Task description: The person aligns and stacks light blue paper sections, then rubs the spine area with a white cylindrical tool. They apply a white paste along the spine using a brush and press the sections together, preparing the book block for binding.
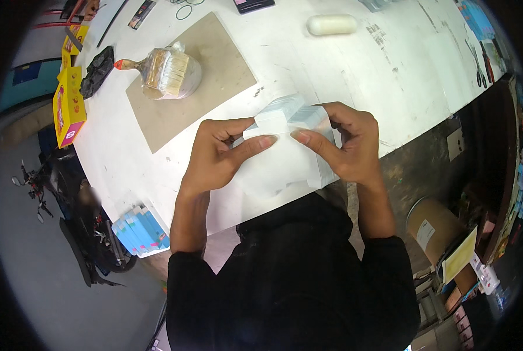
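Close to the near edge of the table, both my hands grip a thick stack of white die-cut card blanks (276, 164). A tab sticks up at its far side, and the layered edges of many sheets show there. My left hand (214, 153) closes on the stack's left side, thumb flat on the top sheet and fingers behind. On the other side, my right hand (355, 141) holds it the same way. The two thumb tips point at each other below the tab, a small gap between them. Most of my fingers are hidden behind the card.
A wide paintbrush (172, 71) rests across a tub (192, 82) on a grey-brown board (223, 55). A white cylinder (331, 24) lies far off; scissors (480, 65) are at right. Left are a yellow box (69, 108), black plastic (97, 71) and blue card stacks (140, 231).
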The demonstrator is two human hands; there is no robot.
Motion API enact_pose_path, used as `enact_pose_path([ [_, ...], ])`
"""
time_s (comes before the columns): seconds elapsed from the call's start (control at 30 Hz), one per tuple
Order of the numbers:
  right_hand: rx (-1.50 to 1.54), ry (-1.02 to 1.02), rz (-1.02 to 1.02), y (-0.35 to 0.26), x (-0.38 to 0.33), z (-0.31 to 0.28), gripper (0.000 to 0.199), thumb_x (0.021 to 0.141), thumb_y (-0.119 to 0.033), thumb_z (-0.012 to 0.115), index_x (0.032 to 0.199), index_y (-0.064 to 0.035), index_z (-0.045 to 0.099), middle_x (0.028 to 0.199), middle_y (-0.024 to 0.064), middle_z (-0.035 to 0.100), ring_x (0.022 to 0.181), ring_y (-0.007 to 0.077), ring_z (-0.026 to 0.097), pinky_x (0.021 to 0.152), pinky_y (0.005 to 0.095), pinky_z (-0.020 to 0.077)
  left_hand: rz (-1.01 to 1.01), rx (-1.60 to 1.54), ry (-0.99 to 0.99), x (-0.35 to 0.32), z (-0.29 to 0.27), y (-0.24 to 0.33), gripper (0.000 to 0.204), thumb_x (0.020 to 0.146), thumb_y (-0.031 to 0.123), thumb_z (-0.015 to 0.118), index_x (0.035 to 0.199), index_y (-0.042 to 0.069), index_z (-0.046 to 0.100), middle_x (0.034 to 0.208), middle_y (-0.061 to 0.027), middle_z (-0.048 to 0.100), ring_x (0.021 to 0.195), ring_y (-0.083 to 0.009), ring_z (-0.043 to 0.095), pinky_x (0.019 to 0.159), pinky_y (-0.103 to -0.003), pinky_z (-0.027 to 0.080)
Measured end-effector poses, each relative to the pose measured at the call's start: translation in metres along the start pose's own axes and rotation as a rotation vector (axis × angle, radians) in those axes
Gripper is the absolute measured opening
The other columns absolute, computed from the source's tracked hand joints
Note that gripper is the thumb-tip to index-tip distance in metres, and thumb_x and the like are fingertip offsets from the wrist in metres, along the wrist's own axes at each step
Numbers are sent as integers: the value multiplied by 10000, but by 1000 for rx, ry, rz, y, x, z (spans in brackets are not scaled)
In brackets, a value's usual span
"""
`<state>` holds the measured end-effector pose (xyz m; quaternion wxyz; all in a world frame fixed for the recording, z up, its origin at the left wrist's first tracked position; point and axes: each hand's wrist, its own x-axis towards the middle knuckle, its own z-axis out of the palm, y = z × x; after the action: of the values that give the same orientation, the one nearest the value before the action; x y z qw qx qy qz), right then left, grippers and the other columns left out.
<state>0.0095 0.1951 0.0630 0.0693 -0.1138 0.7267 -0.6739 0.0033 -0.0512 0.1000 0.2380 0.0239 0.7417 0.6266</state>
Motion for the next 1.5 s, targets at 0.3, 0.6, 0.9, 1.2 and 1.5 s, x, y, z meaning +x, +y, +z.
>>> enact_pose_path([
  [0.3, 182, -109, 131, 11, -11, -12, 311, 919, -195, 847, 1110, 40, 773, 854, 103, 769, 750, 102, 684, 653, 268, 532, -101, -172, -37, 10, 2, -21, 155, 936, 72, 803, 1029, -53, 801, 808, -35, 758, 656, -28, 599, 586, -213, 449],
  [0.6, 180, -208, 249, 20, -15, -26, 305, 1016, -224, 740, 1179, 33, 769, 834, 62, 758, 658, 60, 589, 568, 256, 456, -102, -254, -71, 14, 3, -42, 138, 928, 59, 808, 1004, -56, 802, 761, -30, 744, 633, -24, 601, 558, -205, 438],
  [0.9, 239, -176, 333, 22, -19, -24, 391, 1093, -287, 607, 1234, 50, 746, 899, 142, 773, 756, 130, 687, 687, 297, 536, -170, -314, -55, 13, 6, -43, 159, 932, 42, 796, 1041, -73, 793, 856, -86, 785, 707, -72, 682, 621, -221, 514],
  [1.2, 58, -123, 299, 9, -23, -12, 336, 992, -229, 751, 1191, 42, 754, 1013, 163, 792, 925, 185, 736, 830, 351, 583, -93, -282, -96, 20, 5, -58, 143, 945, 45, 787, 1022, -75, 792, 867, -53, 773, 779, -51, 668, 683, -221, 523],
  [1.5, 86, -36, 312, 19, -25, -20, 267, 979, -139, 764, 1153, 63, 750, 964, 155, 798, 821, 156, 726, 761, 318, 576, 11, -658, 86, 15, 25, -36, 398, 972, 72, 764, 1323, -92, 671, 1102, -123, 769, 944, -119, 709, 852, -248, 562],
])
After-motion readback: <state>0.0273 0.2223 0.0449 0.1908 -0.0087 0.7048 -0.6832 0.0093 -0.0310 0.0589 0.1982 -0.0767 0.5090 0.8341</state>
